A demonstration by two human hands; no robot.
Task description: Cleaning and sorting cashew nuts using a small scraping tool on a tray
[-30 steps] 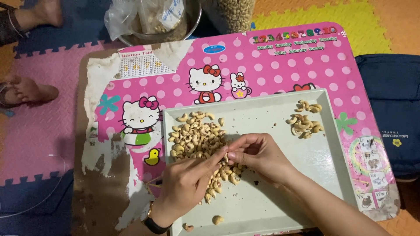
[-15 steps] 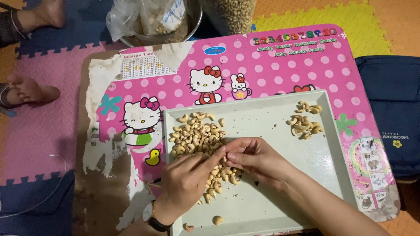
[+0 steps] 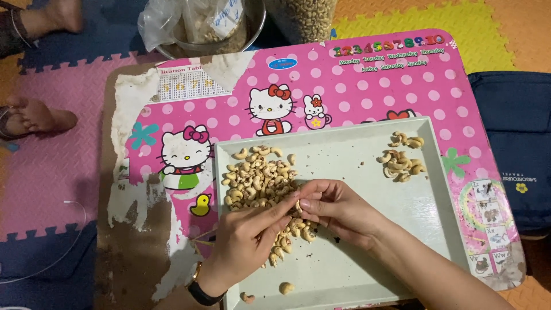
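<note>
Currently, mid-frame:
step: a single cashew point(image 3: 298, 205) is pinched between the fingertips of both hands, just above the big pile; judged to be the inspecting or skinning of one nut within a sorting pass.
left hand point(image 3: 248, 245): fingers closed on the cashew from lower left; a dark band is worn at the wrist.
right hand point(image 3: 338, 208): fingers clenched round the same cashew from the right.
big pile point(image 3: 261, 183): heaped at the centre-left of the pale tray point(image 3: 367, 252), partly hidden under the hands.
small pile point(image 3: 402, 158): set well apart, upper right of the tray.
strays: two loose nuts point(image 3: 286, 287) at the tray's lower edge.
surface: tray is carried on a pink cartoon-print table point(image 3: 356, 86); a bowl with a plastic bag point(image 3: 201, 26) is seen at the upper left.
next move: judged to call for a fine fingertip grip and a clear lift off the heap.
</note>
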